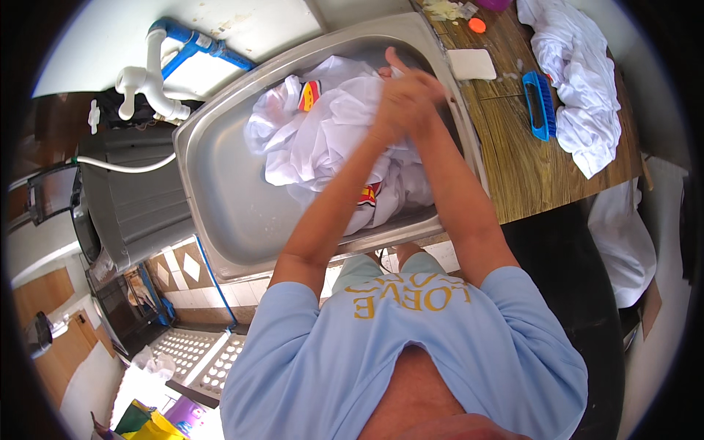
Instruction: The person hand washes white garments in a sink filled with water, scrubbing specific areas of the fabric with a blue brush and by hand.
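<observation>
A heap of thin white cloth (337, 117) with red and yellow patches lies in a steel sink (227, 213). Over the heap's right side, near the sink's right wall, my two hands come together. My left hand (397, 110) is smeared by motion and lies across the right one, so its fingers cannot be made out. Partly covered, my right hand (429, 84) has one digit stretched up and away. A bit of white shows beside that digit; whether either hand grips the cloth is hidden.
Right of the sink, a wooden counter (506, 169) bears a white bar (471, 64), a blue scrub brush (539, 106), an orange cap (477, 26) and bunched white fabric (579, 81). A white tap (150, 77) on blue pipe stands at the sink's far left.
</observation>
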Demonstrator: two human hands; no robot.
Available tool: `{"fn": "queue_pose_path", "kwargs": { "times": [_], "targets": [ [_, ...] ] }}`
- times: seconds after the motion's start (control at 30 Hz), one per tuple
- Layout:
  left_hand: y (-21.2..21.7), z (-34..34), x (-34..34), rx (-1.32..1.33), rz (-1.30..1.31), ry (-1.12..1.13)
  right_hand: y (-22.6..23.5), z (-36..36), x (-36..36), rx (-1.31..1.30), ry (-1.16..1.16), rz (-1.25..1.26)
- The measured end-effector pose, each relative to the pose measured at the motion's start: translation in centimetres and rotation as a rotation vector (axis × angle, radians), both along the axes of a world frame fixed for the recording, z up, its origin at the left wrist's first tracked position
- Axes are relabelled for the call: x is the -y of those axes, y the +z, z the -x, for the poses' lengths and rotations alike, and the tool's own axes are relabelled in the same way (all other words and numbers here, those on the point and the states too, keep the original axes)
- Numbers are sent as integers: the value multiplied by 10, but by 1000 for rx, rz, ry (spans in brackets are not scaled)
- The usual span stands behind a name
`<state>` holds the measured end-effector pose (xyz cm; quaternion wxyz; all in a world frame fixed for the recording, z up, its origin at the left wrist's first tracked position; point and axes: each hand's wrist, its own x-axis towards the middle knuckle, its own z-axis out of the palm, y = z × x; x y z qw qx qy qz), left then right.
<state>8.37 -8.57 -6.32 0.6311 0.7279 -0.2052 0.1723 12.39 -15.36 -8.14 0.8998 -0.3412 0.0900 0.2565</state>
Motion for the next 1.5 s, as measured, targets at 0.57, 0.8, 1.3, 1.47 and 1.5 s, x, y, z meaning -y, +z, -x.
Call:
{"fn": "queue_pose_path", "kwargs": {
  "times": [0.57,0.8,1.3,1.47,1.5],
  "targets": [
    [-3,-52,-41,-203,78,470,29,4,-24,-35,-183,32],
    [50,53,-152,-345,-528,333,49,15,32,818,1,916],
    [75,126,-230,-294,51,448,123,49,8,694,201,563],
    [46,121,-252,-535,-132,519,94,29,6,809,197,798],
    [39,123,-250,-614,-340,569,85,28,4,806,206,828]
  ]
}}
